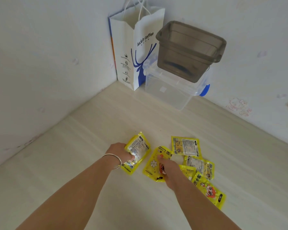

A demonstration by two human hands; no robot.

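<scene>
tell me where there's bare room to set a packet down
Bare: the strip between the packets and the clear box, and left of the left hand up to the wall. Crowded: packets by the right hand; the corner with bag.

The first yellow hand-warmer packet (138, 151) is back side up, showing its white printed label. It is tilted, and the left hand (121, 151) grips its near left edge. Just to its right, the second packet (152, 165) lies flat on the worktop (90, 146), front up with a white flower and a red cartoon. The right hand (169, 168) rests its fingers on it. Four more packets (185, 145) lie scattered close by on the right, some overlapping.
</scene>
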